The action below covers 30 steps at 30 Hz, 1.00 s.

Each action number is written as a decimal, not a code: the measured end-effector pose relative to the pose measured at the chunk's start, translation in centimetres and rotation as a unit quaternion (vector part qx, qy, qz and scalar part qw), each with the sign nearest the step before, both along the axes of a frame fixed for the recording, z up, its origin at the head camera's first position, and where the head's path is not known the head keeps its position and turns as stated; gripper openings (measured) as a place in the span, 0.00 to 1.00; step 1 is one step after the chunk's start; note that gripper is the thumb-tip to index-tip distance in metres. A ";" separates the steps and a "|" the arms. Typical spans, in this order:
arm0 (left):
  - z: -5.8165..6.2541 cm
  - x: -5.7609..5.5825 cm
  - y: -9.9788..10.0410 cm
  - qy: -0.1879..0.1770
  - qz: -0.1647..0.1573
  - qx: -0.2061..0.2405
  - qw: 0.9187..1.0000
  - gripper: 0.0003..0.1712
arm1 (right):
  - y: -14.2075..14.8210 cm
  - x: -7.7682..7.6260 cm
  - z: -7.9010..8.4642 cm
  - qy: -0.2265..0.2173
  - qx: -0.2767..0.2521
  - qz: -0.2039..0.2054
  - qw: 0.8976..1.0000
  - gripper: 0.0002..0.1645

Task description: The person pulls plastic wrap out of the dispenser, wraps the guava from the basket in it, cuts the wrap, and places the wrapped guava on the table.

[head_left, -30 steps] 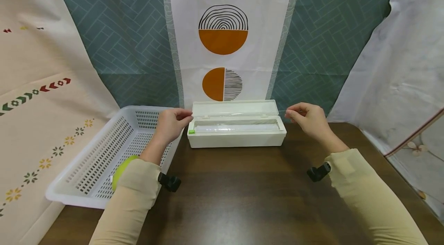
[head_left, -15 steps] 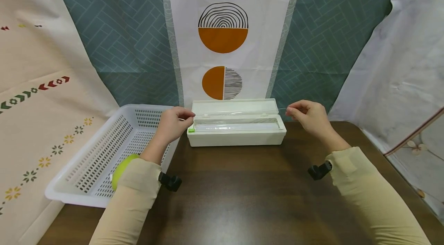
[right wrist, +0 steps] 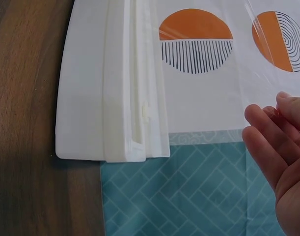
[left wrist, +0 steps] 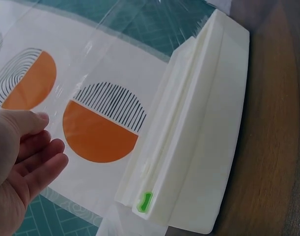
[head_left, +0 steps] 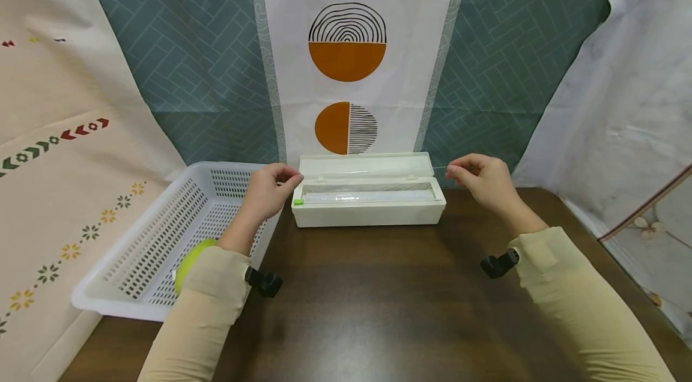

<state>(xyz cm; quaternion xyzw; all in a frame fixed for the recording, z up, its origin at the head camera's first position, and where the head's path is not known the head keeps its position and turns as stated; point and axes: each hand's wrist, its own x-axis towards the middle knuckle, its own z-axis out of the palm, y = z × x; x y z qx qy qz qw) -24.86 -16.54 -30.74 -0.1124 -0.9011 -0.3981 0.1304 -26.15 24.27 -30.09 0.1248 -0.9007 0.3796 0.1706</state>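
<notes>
A white cling film dispenser box (head_left: 370, 217) stands at the back of the table with its lid (head_left: 364, 161) raised. Inside lies a roll of clear film (head_left: 367, 196), and a green tab (head_left: 298, 202) sits at the left front edge. Clear cling film (left wrist: 93, 42) stretches above the box from hand to hand. At the box's left end my left hand (head_left: 268, 193) pinches one film corner between thumb and index finger. Off the right end, my right hand (head_left: 483, 188) pinches the other corner. The film is so transparent that its edges barely show.
A white perforated basket (head_left: 89, 301) stands at left, under my left forearm. In it lies a lime-green round thing (head_left: 190, 260), partly hidden by the sleeve. Patterned cloths (head_left: 346, 90) hang close behind the box and at both sides.
The film between my hands shows less in front of the lid than before. My hands hold nearly still, and the whole head view shifts very slightly upward.
</notes>
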 end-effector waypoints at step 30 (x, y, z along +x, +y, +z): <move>0.6 0.8 0.6 -0.001 0.022 0.010 1.000 0.13 | 0.1 0.9 0.7 0.030 0.011 0.005 0.999 0.14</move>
